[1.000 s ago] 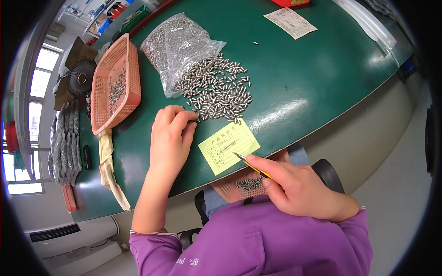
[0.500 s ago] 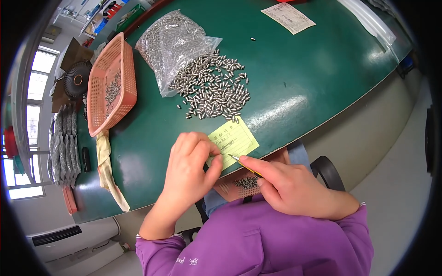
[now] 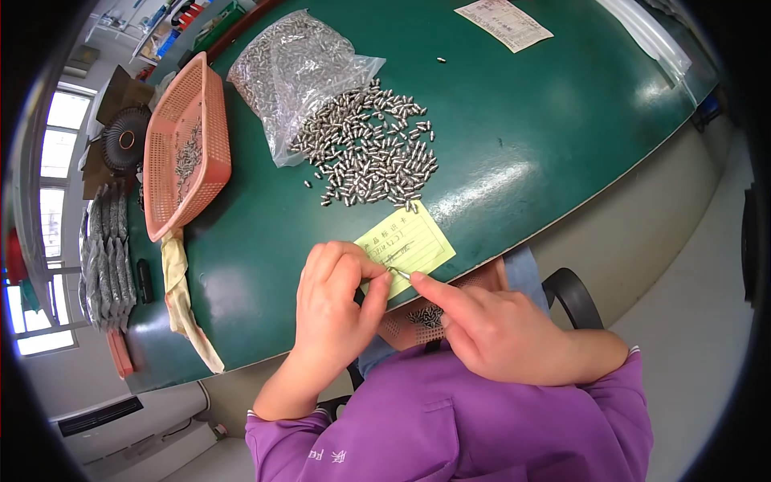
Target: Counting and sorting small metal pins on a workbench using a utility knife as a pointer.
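My left hand [image 3: 337,297] is closed in a pinch above a yellow handwritten card [image 3: 424,239] near the table's front edge. Whatever sits between its fingertips is too small and covered to name. My right hand [image 3: 490,329] grips a thin pointed tool, its index finger stretched along it. Only the tool's slim metal tip [image 3: 402,274] shows, directed at the left fingertips; the handle is hidden under the hand. Just beyond the card lies a heap of small silver pointed metal parts [image 3: 377,161], spilling from a clear plastic bag [image 3: 293,72].
A pink mesh basket [image 3: 217,157] with some metal parts stands at left, near a cream cloth [image 3: 181,297], black marker [image 3: 144,281] and stacked filled bags [image 3: 111,257]. Another pink basket [image 3: 397,331] with parts sits below the front edge. A paper slip [image 3: 506,24] lies far right.
My right hand has tilted, and its index finger has come further along the tool, covering the handle seen before. The left hand stays pinched by the card. The view has shifted slightly.
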Available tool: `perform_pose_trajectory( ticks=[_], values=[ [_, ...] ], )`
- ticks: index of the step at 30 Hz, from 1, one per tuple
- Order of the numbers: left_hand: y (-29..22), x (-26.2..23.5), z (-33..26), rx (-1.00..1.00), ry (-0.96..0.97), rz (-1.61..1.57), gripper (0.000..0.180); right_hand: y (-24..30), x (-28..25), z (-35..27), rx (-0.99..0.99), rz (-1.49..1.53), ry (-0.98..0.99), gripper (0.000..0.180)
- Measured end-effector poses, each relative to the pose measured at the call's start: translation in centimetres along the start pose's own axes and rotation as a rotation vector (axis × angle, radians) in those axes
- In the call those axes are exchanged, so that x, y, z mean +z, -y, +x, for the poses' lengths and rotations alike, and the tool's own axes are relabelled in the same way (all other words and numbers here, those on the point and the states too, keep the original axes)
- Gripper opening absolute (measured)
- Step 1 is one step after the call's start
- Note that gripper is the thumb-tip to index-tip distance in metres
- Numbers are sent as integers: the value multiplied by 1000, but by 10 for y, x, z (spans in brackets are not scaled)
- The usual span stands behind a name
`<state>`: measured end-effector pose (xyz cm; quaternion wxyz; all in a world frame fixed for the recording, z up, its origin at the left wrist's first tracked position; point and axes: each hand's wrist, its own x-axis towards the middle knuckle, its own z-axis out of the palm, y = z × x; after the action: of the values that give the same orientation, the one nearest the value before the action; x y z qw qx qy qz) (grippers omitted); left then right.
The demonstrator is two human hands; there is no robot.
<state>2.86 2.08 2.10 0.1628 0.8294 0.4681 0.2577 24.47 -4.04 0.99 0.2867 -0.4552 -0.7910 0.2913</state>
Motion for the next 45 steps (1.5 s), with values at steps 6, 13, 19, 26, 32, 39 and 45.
perform_pose_trajectory(
  ticks=[6,13,19,26,32,39,45],
  values=[
    [-1,0,1,-11,-4,-11,17,7,-1,2,-7,-67,33,66],
    [-2,-7,-4,17,89,-53,17,3,-5,2,10,-22,5,62],
    [18,-21,13,36,19,91,16,-7,-11,-6,2,115,-161,57],
    [54,-18,40,-89,-102,239,14,-8,-11,-10,17,117,-112,56],
    [28,-21,32,-143,-6,141,9,-10,-10,-10,41,131,-103,56],
    [-5,-1,2,39,2,45,17,-6,-4,-4,25,84,-63,56],
    [-3,2,-1,-24,-16,26,18,-2,-4,-1,16,25,-14,57]
  ],
)
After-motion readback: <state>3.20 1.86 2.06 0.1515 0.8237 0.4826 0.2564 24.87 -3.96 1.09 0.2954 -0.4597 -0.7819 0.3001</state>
